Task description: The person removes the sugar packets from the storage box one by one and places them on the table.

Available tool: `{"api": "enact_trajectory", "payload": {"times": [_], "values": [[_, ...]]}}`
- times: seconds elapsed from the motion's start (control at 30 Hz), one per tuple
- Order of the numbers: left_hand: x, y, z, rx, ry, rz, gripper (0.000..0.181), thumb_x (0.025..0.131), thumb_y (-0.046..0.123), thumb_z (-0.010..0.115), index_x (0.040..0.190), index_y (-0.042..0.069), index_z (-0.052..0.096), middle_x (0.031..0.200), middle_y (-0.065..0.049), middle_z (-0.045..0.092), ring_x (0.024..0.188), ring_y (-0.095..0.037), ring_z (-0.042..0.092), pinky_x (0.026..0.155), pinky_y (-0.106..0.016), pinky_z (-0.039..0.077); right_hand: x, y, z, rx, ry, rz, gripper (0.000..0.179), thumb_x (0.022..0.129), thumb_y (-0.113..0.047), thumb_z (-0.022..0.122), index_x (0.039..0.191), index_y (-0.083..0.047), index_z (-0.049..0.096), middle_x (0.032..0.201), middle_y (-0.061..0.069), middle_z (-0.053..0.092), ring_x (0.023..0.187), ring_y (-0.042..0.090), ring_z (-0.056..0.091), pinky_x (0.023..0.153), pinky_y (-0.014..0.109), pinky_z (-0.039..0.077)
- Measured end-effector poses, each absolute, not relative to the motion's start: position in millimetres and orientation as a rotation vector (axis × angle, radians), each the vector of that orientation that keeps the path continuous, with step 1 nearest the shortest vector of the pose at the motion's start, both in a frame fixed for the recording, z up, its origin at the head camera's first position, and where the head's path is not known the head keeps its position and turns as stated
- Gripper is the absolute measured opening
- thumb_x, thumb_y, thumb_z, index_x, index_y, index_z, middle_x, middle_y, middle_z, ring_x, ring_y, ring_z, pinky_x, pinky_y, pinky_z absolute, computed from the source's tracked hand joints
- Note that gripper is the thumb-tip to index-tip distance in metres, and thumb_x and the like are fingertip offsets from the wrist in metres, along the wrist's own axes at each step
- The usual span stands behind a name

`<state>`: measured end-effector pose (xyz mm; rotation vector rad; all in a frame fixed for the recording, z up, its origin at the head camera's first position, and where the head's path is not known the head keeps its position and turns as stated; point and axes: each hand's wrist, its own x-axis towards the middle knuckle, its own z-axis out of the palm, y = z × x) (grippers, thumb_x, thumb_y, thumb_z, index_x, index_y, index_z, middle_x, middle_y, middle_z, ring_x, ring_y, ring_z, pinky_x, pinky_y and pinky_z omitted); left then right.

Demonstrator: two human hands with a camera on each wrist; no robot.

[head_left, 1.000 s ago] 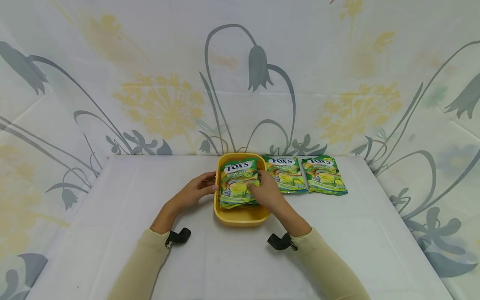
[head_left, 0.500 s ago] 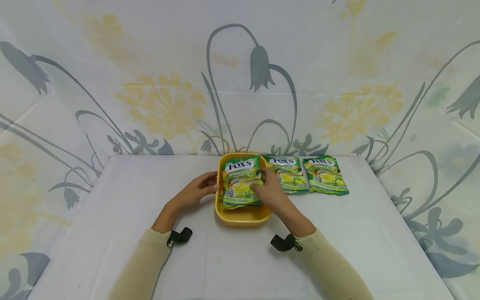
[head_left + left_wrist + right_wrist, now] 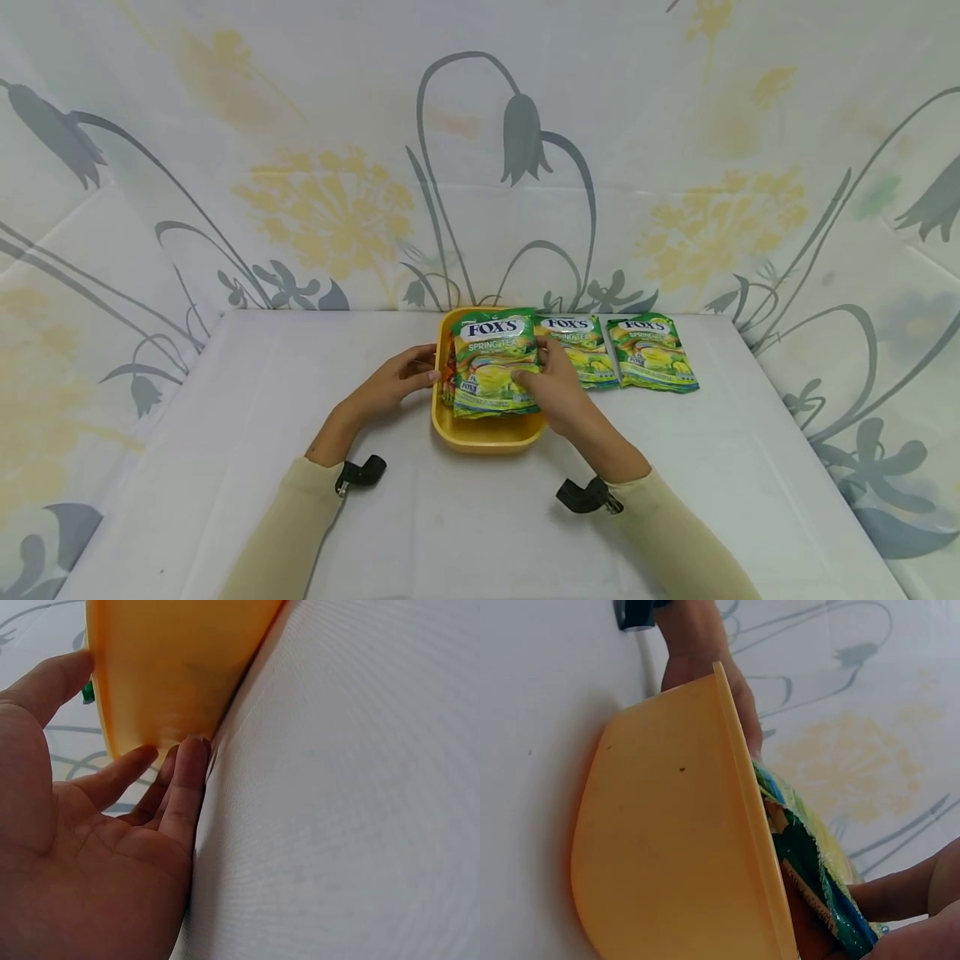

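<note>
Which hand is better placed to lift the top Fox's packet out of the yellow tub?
Right. The right hand already pinches the top Fox's packet at its right edge, over the yellow tub. The left hand only rests against the tub's left wall.

A green Fox's candy packet (image 3: 495,363) sits face-up, partly lifted over the yellow tray (image 3: 483,435) on the table

Both arms wore long cream-beige knit sleeves (image 3: 285,533) that ended at the wrists. A small black camera mount (image 3: 360,472) was strapped at the left wrist, and another black mount (image 3: 587,496) at the right wrist.
</note>
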<state>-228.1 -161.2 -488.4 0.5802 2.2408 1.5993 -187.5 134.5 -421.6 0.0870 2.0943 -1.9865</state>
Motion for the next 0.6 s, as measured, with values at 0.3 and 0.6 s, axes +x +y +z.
{"api": "enact_trajectory", "payload": {"times": [0.3,0.6], "values": [[-226.3,-161.7,-488.1,0.56,2.26,1.579,0.068,0.107,0.031,0.065,0.163,0.003,0.037,0.155,-0.019,0.052,0.142,-0.037,0.052,0.12,-0.055,0.042,-178.3,156.0,-424.2,0.022,2.104,-2.001,0.074,0.104,0.005,0.056,0.165,-0.001,0.016,0.161,0.022,0.04,0.147,0.036,0.044,0.117,0.041,0.046],[-226.6,-160.9,-487.1,0.559,2.258,1.573,0.069,0.108,0.031,0.065,0.164,0.002,0.035,0.156,-0.019,0.05,0.142,-0.037,0.052,0.121,-0.054,0.041,-166.6,181.1,-427.8,-0.034,2.107,-2.014,0.077,0.104,0.005,0.056,0.167,-0.002,0.012,0.165,0.021,0.035,0.15,0.035,0.041,0.099,0.017,0.053]]}}
